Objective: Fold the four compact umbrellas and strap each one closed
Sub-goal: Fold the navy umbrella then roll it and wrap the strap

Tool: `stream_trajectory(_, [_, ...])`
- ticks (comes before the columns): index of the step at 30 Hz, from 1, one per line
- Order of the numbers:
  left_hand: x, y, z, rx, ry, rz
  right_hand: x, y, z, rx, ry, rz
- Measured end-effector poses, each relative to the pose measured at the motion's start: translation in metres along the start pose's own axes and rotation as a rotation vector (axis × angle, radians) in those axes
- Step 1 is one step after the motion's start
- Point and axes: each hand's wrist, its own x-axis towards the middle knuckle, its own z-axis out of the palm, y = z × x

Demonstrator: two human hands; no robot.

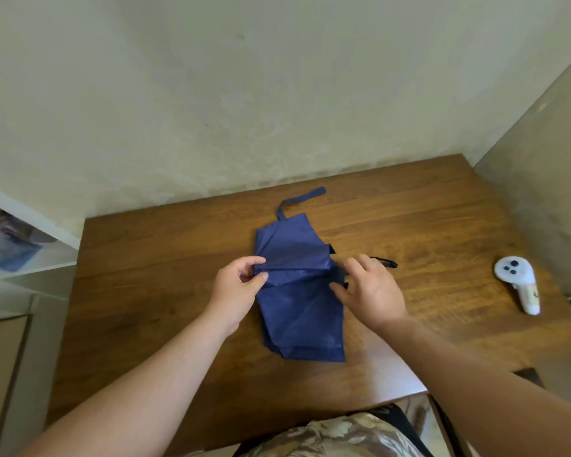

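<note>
A: Umbrella [299,305], navy, collapsed, lying flat on the table [145,258] between our two hands. Left hand [236,291]: thumb and forefinger curled in, pinching the canopy's left edge where a rib fold runs across.

B: Agreed. Right hand [371,291]: fingers [338,286] loosely spread, only half bent, tips touching the canopy's right edge by the dark handle end [384,262]. We cannot tell whether they pinch cloth or just press on it.

A: Our reading: the left pinch anchors one pleat so the fabric stays taut while the right hand gathers the opposite panels toward it.

B: Makes sense. The canopy is fanned out flat, pleats not yet wrapped around the shaft.

A: Outward now. Strap [302,199] trails loose from the far end of the canopy, unfastened, resting on the table toward the wall [277,94].

B: So folding is under way, strapping not begun. Only this one umbrella in view.

A: White controller [518,282] lies well apart at the table's right side.
</note>
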Motion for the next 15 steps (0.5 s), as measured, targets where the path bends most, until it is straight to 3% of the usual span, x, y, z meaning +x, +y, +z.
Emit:
stream_trajectory(5, [-0.004,0.002,0.0,-0.022,-0.001,-0.011,0.023,-0.027,-0.012,-0.099,-0.073,-0.139])
stream_trajectory(8, [-0.009,0.004,-0.002,-0.004,-0.006,0.005,0.03,-0.028,-0.003,-0.042,0.043,-0.199])
stream_trajectory(10, [-0.013,0.004,-0.007,0.092,-0.015,0.032,0.03,-0.022,0.0,0.008,0.095,-0.262])
stream_trajectory(15, [-0.023,0.003,-0.018,0.39,-0.124,0.098,0.014,-0.009,-0.01,0.044,0.017,-0.439])
